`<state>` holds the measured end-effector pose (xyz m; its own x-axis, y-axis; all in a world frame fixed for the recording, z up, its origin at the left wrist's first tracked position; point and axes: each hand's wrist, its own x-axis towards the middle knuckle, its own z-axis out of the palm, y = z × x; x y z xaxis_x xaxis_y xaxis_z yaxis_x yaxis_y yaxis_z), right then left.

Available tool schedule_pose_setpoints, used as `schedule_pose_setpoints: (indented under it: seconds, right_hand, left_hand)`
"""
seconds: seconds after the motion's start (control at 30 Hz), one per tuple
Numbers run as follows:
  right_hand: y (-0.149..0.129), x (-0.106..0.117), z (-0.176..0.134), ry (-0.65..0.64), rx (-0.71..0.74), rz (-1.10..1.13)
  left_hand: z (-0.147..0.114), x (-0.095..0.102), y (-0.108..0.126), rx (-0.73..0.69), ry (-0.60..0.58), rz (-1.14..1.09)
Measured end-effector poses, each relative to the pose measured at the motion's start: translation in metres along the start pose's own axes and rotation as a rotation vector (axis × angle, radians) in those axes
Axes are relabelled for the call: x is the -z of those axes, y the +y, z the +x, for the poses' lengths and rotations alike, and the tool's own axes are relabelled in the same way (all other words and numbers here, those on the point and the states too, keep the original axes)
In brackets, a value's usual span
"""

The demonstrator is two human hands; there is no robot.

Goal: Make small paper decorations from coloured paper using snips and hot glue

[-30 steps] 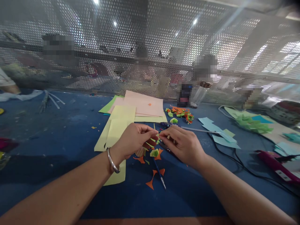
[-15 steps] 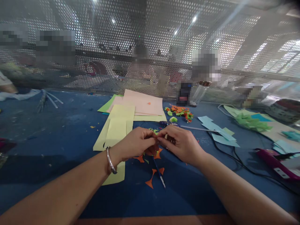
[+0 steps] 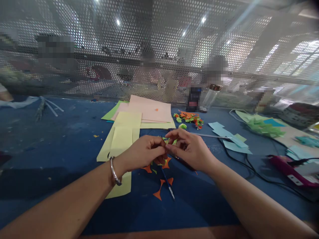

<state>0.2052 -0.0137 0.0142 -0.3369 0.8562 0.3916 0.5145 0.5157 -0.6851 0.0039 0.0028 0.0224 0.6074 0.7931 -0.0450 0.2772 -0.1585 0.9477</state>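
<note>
My left hand (image 3: 152, 149), with a silver bangle (image 3: 115, 171) on its wrist, is closed in a pinch over the table. Whatever its fingertips hold is too small or too hidden to name. My right hand (image 3: 190, 147) meets it at the fingertips; its index finger is raised and a gap shows between that finger and the thumb. Orange paper scraps (image 3: 157, 195) lie below the hands beside a thin blue paintbrush-like tool (image 3: 168, 184). Bits of green paper show behind the fingers. A dark, long object under my right hand is mostly covered.
Yellow paper (image 3: 121, 139) and pink sheets (image 3: 152, 108) lie left and behind. Orange and green paper pieces (image 3: 190, 119) sit near a clear bottle (image 3: 210, 99). At right are light blue papers (image 3: 231, 137), cables and a purple power strip (image 3: 292, 171). A perforated metal screen (image 3: 112, 49) stands behind.
My right index finger has lifted away from the thumb, opening a gap. My left hand keeps its pinch. The whole view has shifted slightly.
</note>
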Motion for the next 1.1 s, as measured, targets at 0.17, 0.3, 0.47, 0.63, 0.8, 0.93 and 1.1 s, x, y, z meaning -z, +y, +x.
schedule_pose_setpoints:
  seconds: [0.17, 0.3, 0.47, 0.63, 0.8, 0.93, 1.1]
  right_hand:
    - [-0.0005, 0.0006, 0.0007, -0.034, -0.057, 0.028]
    - [0.0008, -0.0003, 0.0017, -0.062, -0.097, 0.077]
    - [0.0024, -0.0002, 0.0021, -0.104, -0.089, 0.126]
    - [0.0021, 0.0013, 0.0012, -0.078, -0.078, 0.124]
    - [0.0031, -0.0002, 0.0026, -0.076, -0.081, 0.128]
    - [0.0038, -0.0016, 0.0031, -0.092, -0.095, 0.150]
    - [0.0048, -0.0012, 0.0021, -0.100, -0.103, 0.149]
  left_hand:
    - [0.0017, 0.0006, -0.0027, -0.025, 0.010, 0.032]
    - [0.0009, 0.0002, -0.0041, -0.023, 0.032, 0.067]
    - [-0.0003, -0.0008, -0.0012, -0.034, 0.030, 0.112]
    - [0.0000, -0.0002, 0.0000, -0.006, 0.005, 0.049]
    - [0.0008, 0.0001, -0.0027, -0.013, -0.003, 0.025]
    - [0.0016, -0.0005, -0.0039, 0.011, -0.001, 0.027]
    - [0.0028, 0.0001, -0.0053, 0.001, -0.008, 0.045]
